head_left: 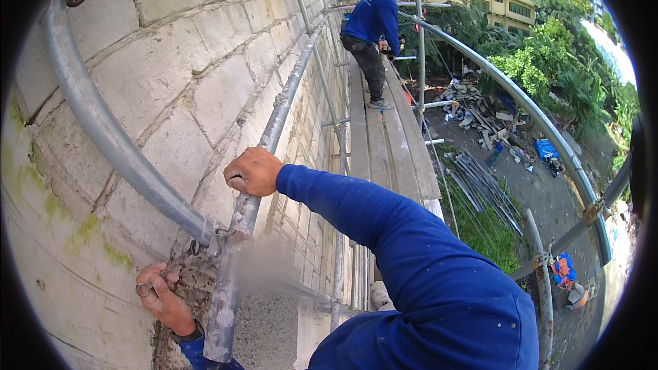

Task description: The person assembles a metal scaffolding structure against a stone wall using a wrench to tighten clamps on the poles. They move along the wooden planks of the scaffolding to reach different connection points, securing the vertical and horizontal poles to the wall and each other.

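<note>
Left hand (168, 301) seen at lower left, bare, fingers closed around a ring-ended metal wrench (177, 262). Wrench is held at a slant, ring end by the fingers, far end brought to the scaffold clamp (223, 231) (whether it is seated on a nut cannot be told, too small). Two tubes are met at that clamp: a galvanized scaffold tube (291, 88) running away along the wall, and a second scaffold tube (113, 120) bowed by the lens at left.

Right hand (254, 171) is wrapped over the first tube, just beyond the clamp; no tool seen in it. Both arms are covered by blue sleeves (432, 247).

Stone block wall (168, 48) is seen along the left. Wooden planks (378, 144) are laid ahead, with a co-worker (373, 20) in blue top and dark trousers stood on them, bent forward. Below at right, a rubble pile (473, 113) and stacked metal tubes (483, 185) are seen on the ground.
</note>
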`<control>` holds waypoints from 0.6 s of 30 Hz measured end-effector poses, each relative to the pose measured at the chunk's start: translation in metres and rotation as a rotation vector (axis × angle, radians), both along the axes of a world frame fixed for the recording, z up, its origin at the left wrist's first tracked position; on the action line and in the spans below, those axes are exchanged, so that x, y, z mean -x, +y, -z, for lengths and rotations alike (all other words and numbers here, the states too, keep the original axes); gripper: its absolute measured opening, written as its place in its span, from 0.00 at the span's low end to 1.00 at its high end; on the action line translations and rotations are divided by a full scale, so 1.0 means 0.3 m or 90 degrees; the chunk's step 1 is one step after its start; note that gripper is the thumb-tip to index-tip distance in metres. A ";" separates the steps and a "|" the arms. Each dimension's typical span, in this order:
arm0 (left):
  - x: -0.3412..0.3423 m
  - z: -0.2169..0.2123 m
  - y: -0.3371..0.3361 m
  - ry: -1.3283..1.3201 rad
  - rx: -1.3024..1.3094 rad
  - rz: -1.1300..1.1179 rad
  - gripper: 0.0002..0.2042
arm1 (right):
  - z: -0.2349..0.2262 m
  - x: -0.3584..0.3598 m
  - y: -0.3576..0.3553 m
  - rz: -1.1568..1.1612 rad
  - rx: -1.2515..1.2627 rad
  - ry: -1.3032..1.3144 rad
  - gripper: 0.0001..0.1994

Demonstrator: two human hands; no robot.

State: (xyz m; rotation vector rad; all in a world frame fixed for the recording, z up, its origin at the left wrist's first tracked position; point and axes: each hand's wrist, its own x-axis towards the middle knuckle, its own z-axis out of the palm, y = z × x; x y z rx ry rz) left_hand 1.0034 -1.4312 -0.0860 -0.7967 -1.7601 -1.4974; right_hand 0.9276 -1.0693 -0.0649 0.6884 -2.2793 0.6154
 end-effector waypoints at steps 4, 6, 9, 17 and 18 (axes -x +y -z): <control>-0.006 0.017 0.009 0.014 -0.011 -0.007 0.11 | -0.002 0.003 0.001 -0.002 0.004 -0.024 0.09; -0.014 0.039 0.004 0.010 -0.022 -0.016 0.11 | -0.003 0.006 -0.001 -0.008 0.006 -0.027 0.09; -0.006 0.079 -0.016 0.022 -0.052 0.003 0.11 | -0.007 0.006 -0.008 -0.011 0.002 -0.023 0.09; -0.004 0.085 -0.013 0.012 -0.071 0.011 0.11 | 0.004 0.005 0.000 -0.008 0.008 -0.016 0.09; -0.004 0.081 -0.012 0.016 -0.065 0.009 0.11 | -0.001 0.006 -0.001 -0.004 0.000 -0.023 0.09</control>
